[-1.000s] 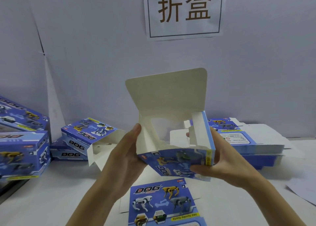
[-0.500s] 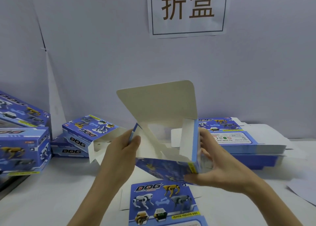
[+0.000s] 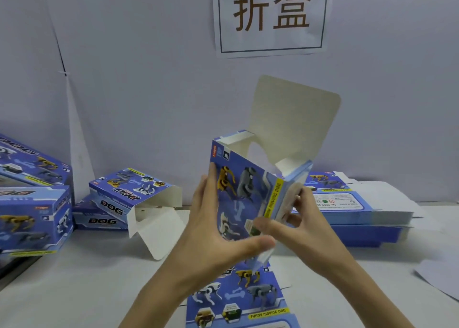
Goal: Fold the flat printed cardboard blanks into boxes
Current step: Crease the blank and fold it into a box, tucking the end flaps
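Left hand (image 3: 211,233) and right hand (image 3: 305,230) grip the box (image 3: 243,178) over white table (image 3: 87,290), wall (image 3: 149,79) behind.

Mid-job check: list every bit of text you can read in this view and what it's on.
"折盒": paper sign on the wall.
"DOG": side of the open box at left.
"FUNNY MOVING DOG": flat blank on the table.
"No 5599-2", rest blurred: stack of blanks at right.
On the held box, the yellow strip and small print are too blurred to read.
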